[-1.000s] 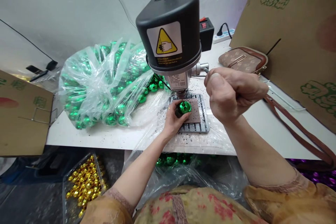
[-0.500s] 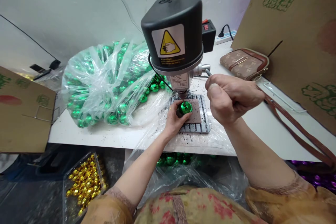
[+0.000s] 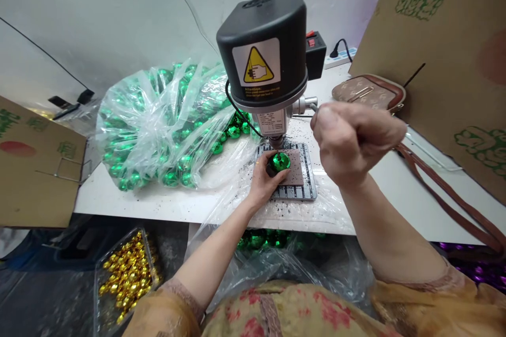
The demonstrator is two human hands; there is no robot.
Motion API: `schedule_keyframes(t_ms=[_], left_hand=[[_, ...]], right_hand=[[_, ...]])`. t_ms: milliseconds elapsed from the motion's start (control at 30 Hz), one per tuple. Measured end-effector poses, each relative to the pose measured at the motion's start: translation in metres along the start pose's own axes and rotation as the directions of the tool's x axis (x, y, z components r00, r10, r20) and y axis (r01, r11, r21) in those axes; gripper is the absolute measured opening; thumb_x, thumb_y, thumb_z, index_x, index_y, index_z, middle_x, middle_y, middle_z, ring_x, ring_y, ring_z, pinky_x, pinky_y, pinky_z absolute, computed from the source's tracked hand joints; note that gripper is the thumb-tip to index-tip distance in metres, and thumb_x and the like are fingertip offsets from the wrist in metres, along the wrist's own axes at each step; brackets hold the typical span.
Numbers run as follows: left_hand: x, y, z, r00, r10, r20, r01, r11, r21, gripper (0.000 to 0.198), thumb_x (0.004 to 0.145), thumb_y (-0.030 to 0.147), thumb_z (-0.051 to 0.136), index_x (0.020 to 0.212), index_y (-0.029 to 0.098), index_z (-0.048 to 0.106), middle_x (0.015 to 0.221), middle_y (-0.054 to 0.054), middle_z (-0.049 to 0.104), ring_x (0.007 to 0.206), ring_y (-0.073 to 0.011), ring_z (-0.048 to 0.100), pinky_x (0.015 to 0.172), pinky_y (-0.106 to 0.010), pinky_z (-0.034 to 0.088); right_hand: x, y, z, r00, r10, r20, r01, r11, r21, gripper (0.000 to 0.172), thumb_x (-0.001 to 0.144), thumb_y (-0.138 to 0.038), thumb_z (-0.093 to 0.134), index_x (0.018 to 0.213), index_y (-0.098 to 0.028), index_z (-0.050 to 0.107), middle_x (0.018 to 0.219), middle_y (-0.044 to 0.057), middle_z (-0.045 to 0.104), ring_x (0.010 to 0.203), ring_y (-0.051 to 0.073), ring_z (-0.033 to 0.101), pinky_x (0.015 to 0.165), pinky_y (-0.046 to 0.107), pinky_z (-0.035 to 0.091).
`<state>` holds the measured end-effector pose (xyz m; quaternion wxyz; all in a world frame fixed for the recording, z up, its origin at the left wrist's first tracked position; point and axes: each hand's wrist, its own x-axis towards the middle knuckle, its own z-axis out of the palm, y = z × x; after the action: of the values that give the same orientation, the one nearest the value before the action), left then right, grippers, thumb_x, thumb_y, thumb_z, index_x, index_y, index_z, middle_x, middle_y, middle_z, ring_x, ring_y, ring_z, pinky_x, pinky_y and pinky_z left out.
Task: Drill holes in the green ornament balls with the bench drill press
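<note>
A small bench drill press (image 3: 264,58) with a black head stands on the white table (image 3: 166,202). My left hand (image 3: 264,181) is closed round a shiny green ball (image 3: 279,161), holding it on the brown pad of the ribbed metal plate (image 3: 308,179) just under the drill chuck. My right hand (image 3: 353,139) is a fist round the press's feed lever (image 3: 310,106), to the right of the head; only the lever's hub end shows.
A clear plastic bag of green balls (image 3: 158,126) lies left of the press. A brown patterned purse (image 3: 369,95) with a strap and a cardboard sheet (image 3: 446,47) sit at right. Below the table are a tray of gold balls (image 3: 126,274), more green balls (image 3: 261,239), another cardboard box (image 3: 33,168).
My right fist on the lever has risen slightly after dipping half a second ago. The left hand keeps the green ball in place under the chuck.
</note>
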<state>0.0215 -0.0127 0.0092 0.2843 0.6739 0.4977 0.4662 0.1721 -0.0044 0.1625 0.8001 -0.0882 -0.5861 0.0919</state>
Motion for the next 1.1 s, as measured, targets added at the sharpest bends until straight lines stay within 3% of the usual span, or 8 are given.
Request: schedule_keyframes(t_ms=[233,333,467,567,667,833,967,1100], left_hand=[[-0.026,0.023,-0.027,0.992,-0.010,-0.127,0.019,0.997,0.073,0.041,0.080,0.034,0.082,0.113,0.022,0.062,0.108,-0.005,0.070,0.098,-0.0210,0.068,0.088,-0.035,0.054],[-0.061,0.038,-0.071,0.994,-0.025,0.107,0.012,0.993,0.120,0.040,0.078,0.037,0.083,0.109,0.022,0.061,0.098,-0.003,0.069,0.087,-0.0182,0.067,0.077,-0.030,0.053],[-0.118,0.035,-0.117,0.769,-0.132,0.625,-0.082,0.950,0.302,0.042,0.084,0.042,0.078,0.117,0.023,0.060,0.103,-0.005,0.070,0.089,-0.0208,0.069,0.076,-0.030,0.054],[-0.160,0.015,-0.123,0.598,-0.193,0.778,-0.352,0.808,0.472,0.033,0.093,0.031,0.068,0.124,0.021,0.060,0.117,-0.011,0.069,0.099,-0.0259,0.069,0.084,-0.035,0.054],[-0.185,-0.001,-0.117,0.523,-0.264,0.810,-0.513,0.662,0.547,0.033,0.095,0.019,0.062,0.128,0.022,0.061,0.131,-0.015,0.066,0.105,-0.0284,0.068,0.089,-0.040,0.053],[-0.158,0.000,-0.125,0.674,0.004,0.739,-0.502,0.736,0.454,0.028,0.097,0.023,0.057,0.124,0.024,0.064,0.110,-0.010,0.073,0.088,-0.0222,0.070,0.077,-0.034,0.055],[-0.071,-0.006,-0.139,0.893,0.275,0.355,-0.425,0.775,0.468,0.022,0.096,0.018,0.051,0.107,0.024,0.069,0.086,-0.005,0.073,0.077,-0.0182,0.069,0.071,-0.030,0.054],[0.024,-0.031,-0.147,0.962,0.141,0.233,-0.268,0.648,0.713,0.027,0.090,0.011,0.052,0.106,0.023,0.070,0.105,-0.012,0.072,0.100,-0.0278,0.068,0.087,-0.041,0.053]], right_hand=[[0.030,0.002,0.012,0.988,0.124,-0.092,-0.115,0.989,0.096,0.046,0.086,-0.012,0.069,0.055,-0.023,0.037,0.044,-0.008,0.033,0.037,0.008,0.030,0.042,0.031,0.021],[0.030,0.003,0.014,0.993,0.073,-0.091,-0.060,0.989,0.133,0.045,0.086,-0.015,0.072,0.057,-0.025,0.039,0.044,-0.009,0.031,0.036,0.008,0.032,0.043,0.032,0.020],[0.029,0.000,0.015,0.985,0.111,-0.130,-0.095,0.988,0.124,0.047,0.086,-0.029,0.076,0.059,-0.027,0.038,0.045,-0.010,0.024,0.037,0.008,0.028,0.046,0.034,0.018],[0.027,-0.005,0.013,0.979,0.172,-0.113,-0.162,0.983,0.092,0.048,0.085,-0.043,0.076,0.058,-0.025,0.041,0.046,-0.007,0.033,0.041,0.008,0.034,0.050,0.033,0.022],[0.027,-0.010,0.011,0.962,0.252,-0.102,-0.248,0.967,0.050,0.054,0.080,-0.057,0.076,0.057,-0.024,0.041,0.048,-0.005,0.039,0.046,0.008,0.039,0.054,0.034,0.026],[0.026,-0.017,0.009,0.942,0.313,-0.119,-0.318,0.948,-0.028,0.057,0.079,-0.061,0.076,0.053,-0.026,0.039,0.046,-0.005,0.038,0.046,0.009,0.035,0.056,0.036,0.024],[0.025,-0.017,0.009,0.943,0.294,-0.154,-0.295,0.955,0.015,0.053,0.076,-0.052,0.082,0.055,-0.025,0.042,0.046,-0.005,0.039,0.046,0.009,0.039,0.054,0.036,0.025],[0.024,-0.009,0.009,0.948,0.284,-0.143,-0.290,0.957,-0.021,0.053,0.084,-0.043,0.077,0.051,-0.023,0.041,0.045,-0.004,0.039,0.044,0.007,0.038,0.052,0.036,0.025]])
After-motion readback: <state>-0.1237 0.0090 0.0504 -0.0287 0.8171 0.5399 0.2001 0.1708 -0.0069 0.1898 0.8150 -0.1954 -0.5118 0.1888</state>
